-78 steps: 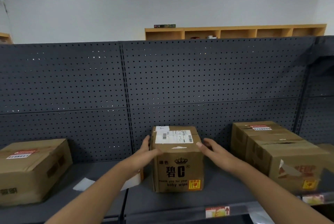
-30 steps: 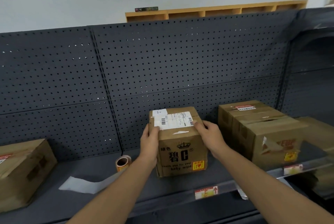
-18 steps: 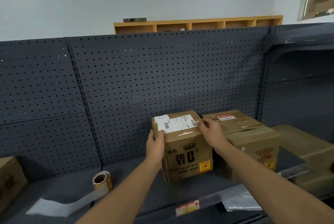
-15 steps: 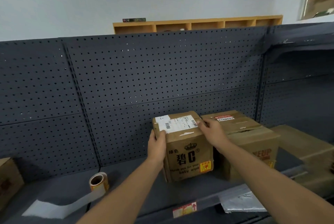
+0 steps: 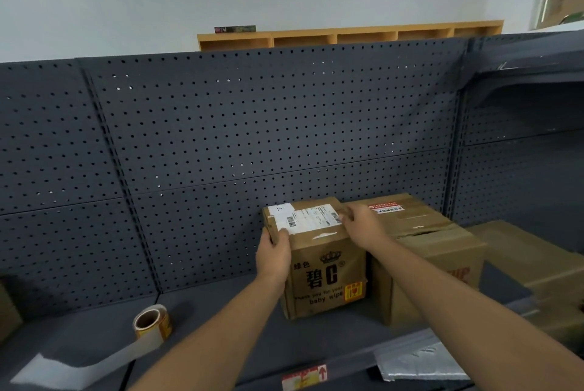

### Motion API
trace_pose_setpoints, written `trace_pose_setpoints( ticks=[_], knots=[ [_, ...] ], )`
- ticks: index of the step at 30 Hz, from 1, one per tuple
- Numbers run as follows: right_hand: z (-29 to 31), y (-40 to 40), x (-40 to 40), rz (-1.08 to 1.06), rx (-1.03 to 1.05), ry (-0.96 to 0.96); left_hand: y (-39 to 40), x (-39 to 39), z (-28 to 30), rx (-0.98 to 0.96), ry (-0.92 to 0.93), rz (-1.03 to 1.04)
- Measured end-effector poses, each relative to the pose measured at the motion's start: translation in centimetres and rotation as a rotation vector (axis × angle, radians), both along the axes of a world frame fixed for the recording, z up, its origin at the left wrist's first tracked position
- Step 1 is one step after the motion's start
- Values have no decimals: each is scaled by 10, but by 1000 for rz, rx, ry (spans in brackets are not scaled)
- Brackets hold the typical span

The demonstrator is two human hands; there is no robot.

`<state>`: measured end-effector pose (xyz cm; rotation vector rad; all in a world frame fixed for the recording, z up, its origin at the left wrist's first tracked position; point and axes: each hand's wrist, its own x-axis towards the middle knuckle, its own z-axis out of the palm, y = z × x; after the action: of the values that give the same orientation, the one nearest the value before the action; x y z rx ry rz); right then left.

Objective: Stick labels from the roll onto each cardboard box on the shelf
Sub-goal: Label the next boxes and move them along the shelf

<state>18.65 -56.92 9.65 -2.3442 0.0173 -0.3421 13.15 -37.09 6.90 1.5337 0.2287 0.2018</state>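
Cardboard, tan and printed, is making up the small box (image 5: 319,259) that both hands are gripping on the grey shelf (image 5: 240,337): the left hand (image 5: 273,253) is curling round its near-left top corner, and the right hand (image 5: 363,226) is clasping its far-right top edge. Nearer the viewer at left, the label roll (image 5: 151,322) is standing on the shelf, well apart, its white backing strip trailing forward. Just beside the small box on the right, the larger box (image 5: 423,251) is leaving little room, so the right hand is likely risking a jammed knuckle or a skewed box.
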Motion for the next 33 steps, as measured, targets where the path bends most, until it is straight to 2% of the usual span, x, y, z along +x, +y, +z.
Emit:
trace_pose_setpoints(
  ticks=[7, 14, 22, 27, 33],
  knots=[
    [-8, -1, 11, -39, -135, -12, -9, 6, -5, 23, -11, 32],
    [-11, 4, 10, -84, -120, 3, -9, 7, -1, 153, -16, 57],
    [5, 9, -18, -56, -124, -39, 6, 0, 13, 420, 3, 53],
    [12, 20, -37, 88, -162, -108, 25, -10, 24, 577, -33, 15],
    [8, 32, -68, 192, -233, -185, 66, -35, 16, 927, -122, 30]
  ],
)
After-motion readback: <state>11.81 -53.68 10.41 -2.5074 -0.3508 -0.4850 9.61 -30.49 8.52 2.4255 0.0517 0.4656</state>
